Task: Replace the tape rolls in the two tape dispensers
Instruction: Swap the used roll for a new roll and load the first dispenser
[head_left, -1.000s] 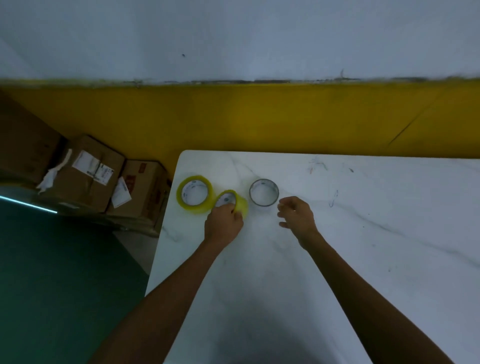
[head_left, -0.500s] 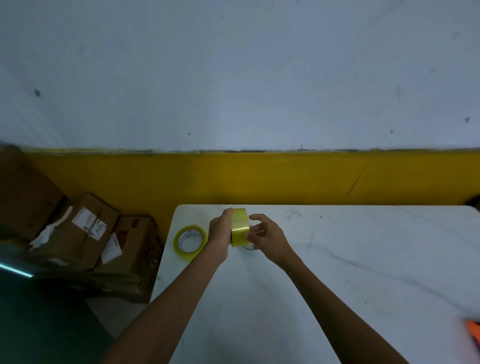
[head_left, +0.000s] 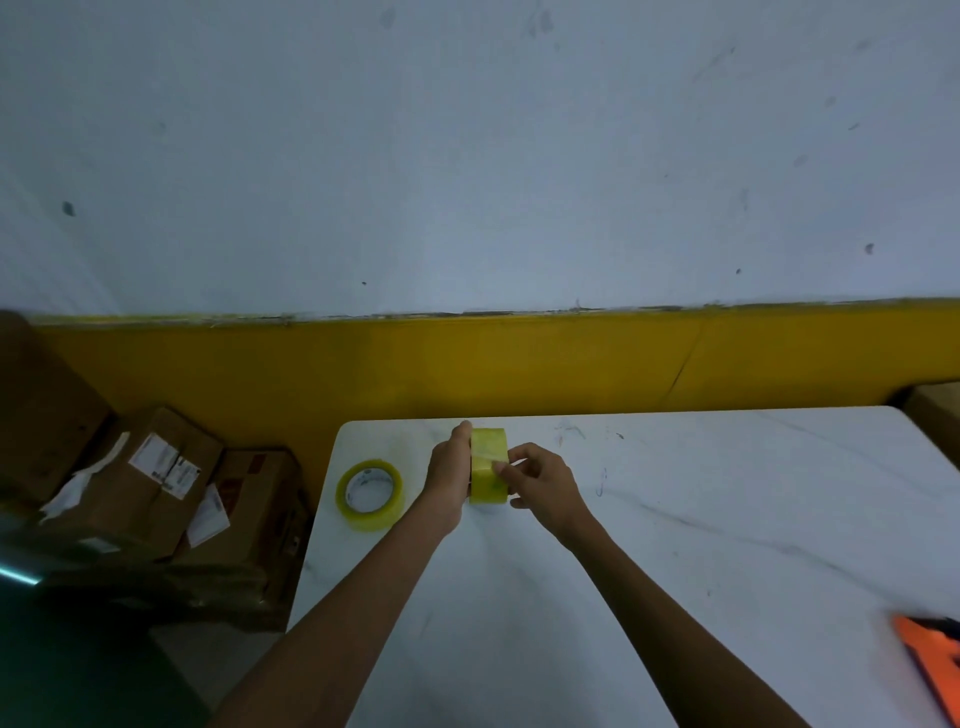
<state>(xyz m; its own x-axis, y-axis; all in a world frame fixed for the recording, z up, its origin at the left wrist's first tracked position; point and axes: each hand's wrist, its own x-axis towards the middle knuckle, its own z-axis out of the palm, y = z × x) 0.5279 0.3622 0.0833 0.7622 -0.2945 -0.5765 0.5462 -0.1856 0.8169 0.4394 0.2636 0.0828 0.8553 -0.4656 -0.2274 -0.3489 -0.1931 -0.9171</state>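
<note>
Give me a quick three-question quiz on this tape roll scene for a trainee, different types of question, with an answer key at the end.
1. True or false: the held tape roll is lying flat on the white table.
2. Multiple choice: where is the second tape roll? A) flat on the table, beside the left hand; B) in the right hand; C) on the cardboard boxes.
3. Fill in: the orange tool shows at the picture's lower ____ edge.

Key
1. False: both hands hold it on edge, the right hand's fingertips at its outer wrap.
2. A
3. right
</note>
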